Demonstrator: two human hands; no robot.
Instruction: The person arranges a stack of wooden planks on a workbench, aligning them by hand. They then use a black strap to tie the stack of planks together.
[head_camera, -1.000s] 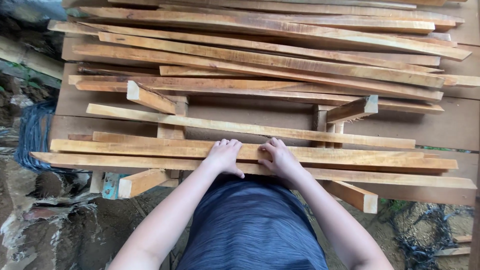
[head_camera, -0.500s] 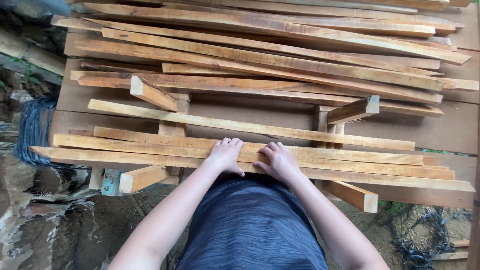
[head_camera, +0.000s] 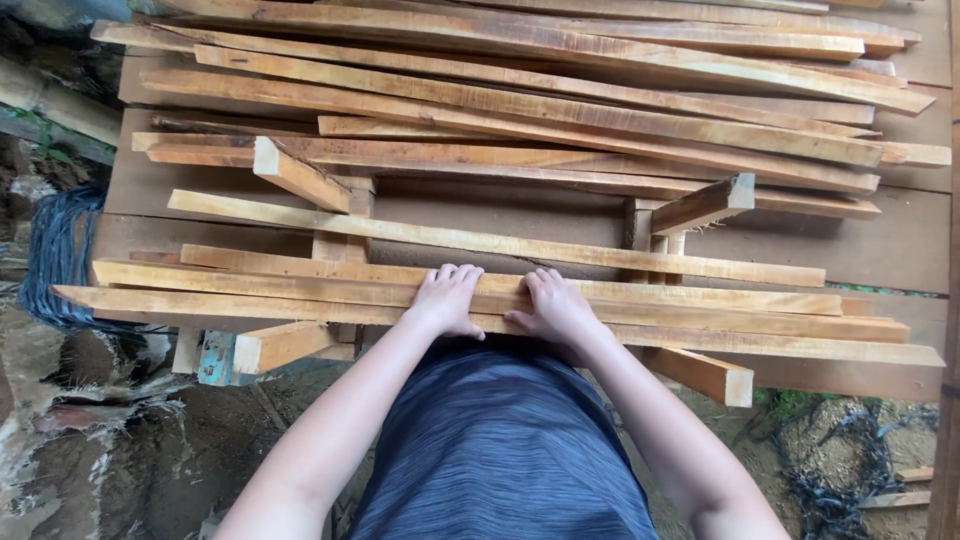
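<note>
Slats (head_camera: 300, 290) lie flat under both hands' fingers (head_camera: 455, 275).

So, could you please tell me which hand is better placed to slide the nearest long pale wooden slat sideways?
Neither clearly: left hand and right hand both rest palm-down, side by side, on the nearest long pale wooden slat.

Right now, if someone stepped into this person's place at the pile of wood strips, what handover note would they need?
Left hand: flat, palm down, fingers spread on the long pale sawn wood strips nearest the body; gripping nothing.
Right hand: flat on the same strips, close beside the left.
Things: these near strips lie side by side across short wooden cross blocks on a brown board platform. A larger pile of similar long strips lies at the far side, and one single strip lies between.
Done: near strips lie roughly parallel.
Left: nothing lifted; both hands only press down.
</note>
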